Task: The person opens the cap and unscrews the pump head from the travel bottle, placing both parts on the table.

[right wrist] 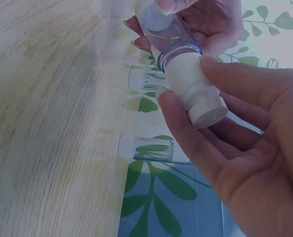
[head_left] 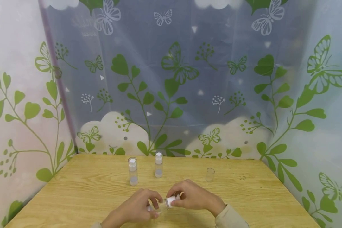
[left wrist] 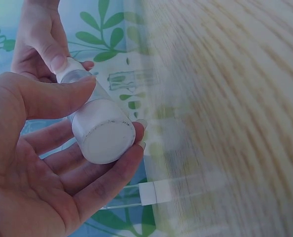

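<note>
Bottom centre: 1 held bottle (head_left: 170, 201), left hand (head_left: 139, 204) gripping base, right hand (head_left: 195, 194) pinching white top | Lower left-of-centre: 2 standing bottles (head_left: 133, 171) | Lower right-of-centre: 1 clear cap (head_left: 210, 175)

We see a round, see-through bottle (right wrist: 167, 39) with a white pump top (right wrist: 188, 79) and a white bottom (left wrist: 107, 140). We spot white on a tall, clear standing bottle (head_left: 133, 172) and on its clear twin (head_left: 158, 167), too. The flat wooden table (head_left: 82, 186) is yellow-brown with wavy lines. Our big grey-blue hanging sheet (head_left: 148, 38) has green leaves, white clouds, and green and white butterflies.
</note>
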